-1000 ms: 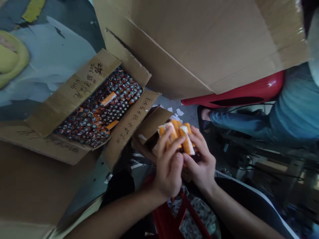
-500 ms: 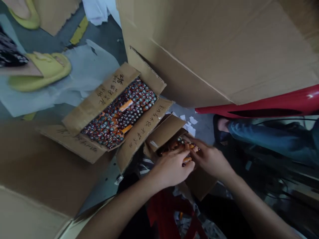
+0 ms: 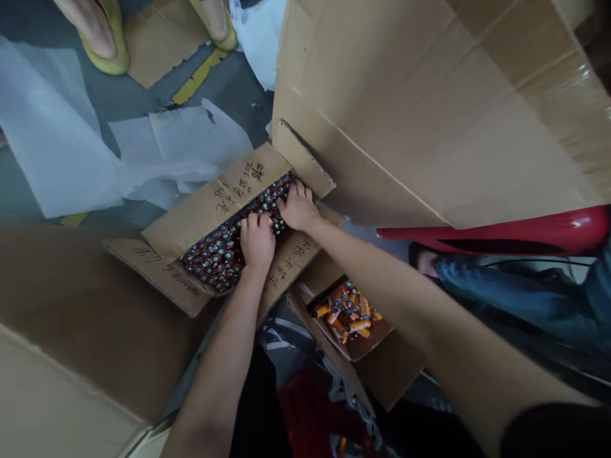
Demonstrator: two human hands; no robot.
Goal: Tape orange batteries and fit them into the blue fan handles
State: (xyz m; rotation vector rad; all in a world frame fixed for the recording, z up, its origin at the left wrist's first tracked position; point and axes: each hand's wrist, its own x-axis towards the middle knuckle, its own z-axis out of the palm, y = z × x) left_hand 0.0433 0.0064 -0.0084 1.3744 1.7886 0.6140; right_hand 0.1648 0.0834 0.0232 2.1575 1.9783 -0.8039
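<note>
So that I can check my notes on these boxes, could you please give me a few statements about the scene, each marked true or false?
1. The left hand is over the contents of the handwritten box. True.
2. The right hand is inside the small box. False: it is in the handwritten box, beside the left hand.
3. The orange cylinders in the small box lie jumbled at different angles. True.
4. The flaps of the handwritten box are folded shut. False: they are spread open.
5. A blue-jeaned leg shows at the left of the picture. False: it is at the right.
6. Yellow footwear shows near the top left. True.
</note>
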